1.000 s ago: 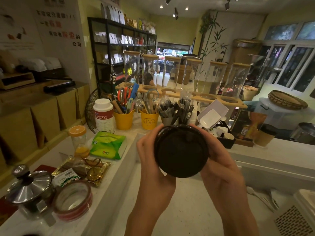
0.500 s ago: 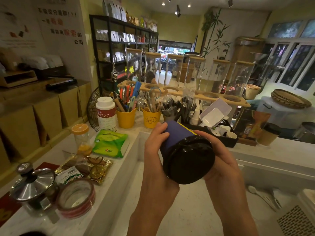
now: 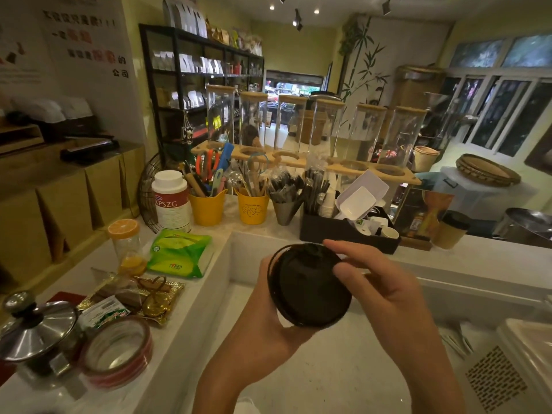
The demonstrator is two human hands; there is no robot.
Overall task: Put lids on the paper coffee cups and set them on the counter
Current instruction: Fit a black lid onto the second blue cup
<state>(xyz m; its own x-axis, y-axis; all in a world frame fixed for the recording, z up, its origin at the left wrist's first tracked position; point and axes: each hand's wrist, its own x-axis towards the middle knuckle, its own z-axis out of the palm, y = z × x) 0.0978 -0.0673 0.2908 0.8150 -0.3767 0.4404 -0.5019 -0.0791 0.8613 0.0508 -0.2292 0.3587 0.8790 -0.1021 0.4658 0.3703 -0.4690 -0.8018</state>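
Observation:
A black plastic lid (image 3: 309, 286) faces me and covers the top of a paper cup, whose body is hidden behind it. My left hand (image 3: 265, 318) wraps the cup from below and the left. My right hand (image 3: 385, 291) holds the lid's right edge, thumb on its top face and index finger over the far rim. Both hands hover above the lower white worktop. A second paper cup, brown with a black lid (image 3: 449, 230), stands on the raised counter (image 3: 493, 261) at the right.
Black organiser tray (image 3: 343, 231), yellow utensil pots (image 3: 207, 207), a white canister (image 3: 171, 201) and glass dispensers line the back ledge. On the left counter lie a green packet (image 3: 182, 253), a small jar (image 3: 127, 246), tape rolls (image 3: 116, 354) and a steel pot (image 3: 35, 333).
The cup tilted away so its blue side showed, then came back with the lid facing me. My right hand shifted from gripping the cup's side to pressing on the lid's rim.

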